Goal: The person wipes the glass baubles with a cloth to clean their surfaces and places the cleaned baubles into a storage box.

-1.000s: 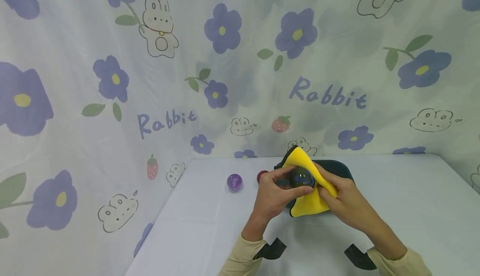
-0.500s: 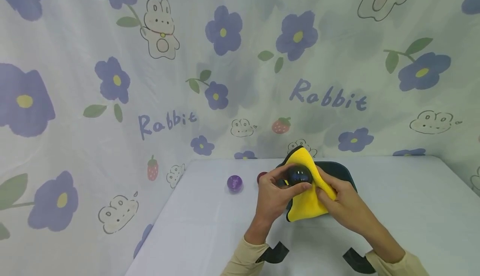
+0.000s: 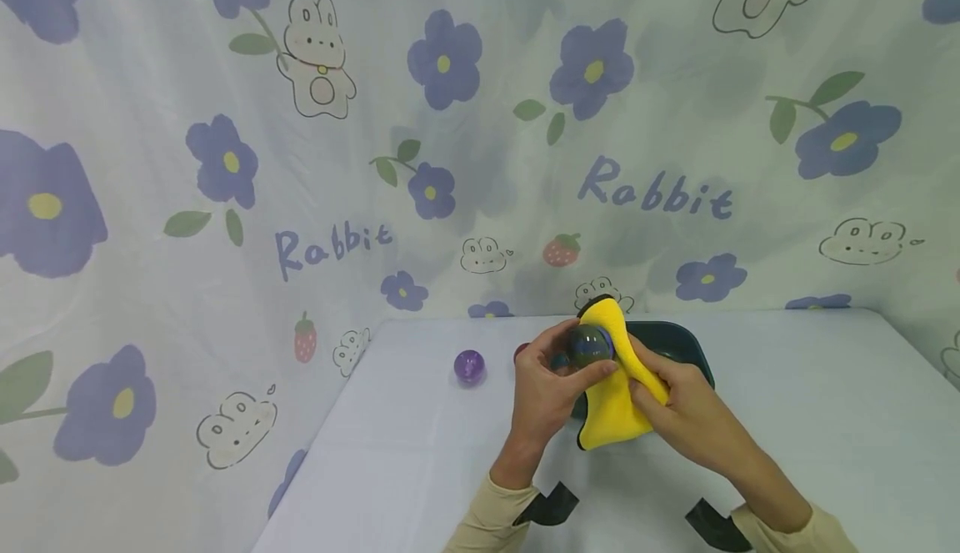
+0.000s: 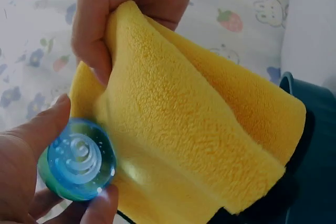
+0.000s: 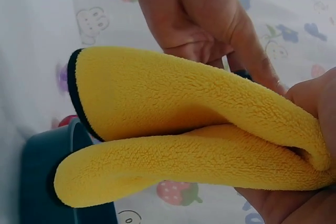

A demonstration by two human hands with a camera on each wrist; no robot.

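Between thumb and fingers my left hand [image 3: 543,386] holds a clear glass ball [image 4: 81,158], bluish with a white spiral inside in the left wrist view. My right hand [image 3: 690,407] grips a yellow fleecy cloth [image 3: 618,394] with a dark edging, folded over in the right wrist view. The cloth lies against the right side of the ball. Both hands are raised in front of a dark teal bin [image 3: 671,340], which they and the cloth partly cover.
A purple ball [image 3: 469,367] rests on the white table [image 3: 390,453] to the left. Behind my left hand a red ball [image 3: 521,353] shows only in part. A curtain [image 3: 480,144] printed with flowers and rabbits hangs behind the table.
The glass ball has shifted slightly left and up in my left hand, and shows more of its surface. The cloth's lower corner hangs a little lower; my right hand stays close by.
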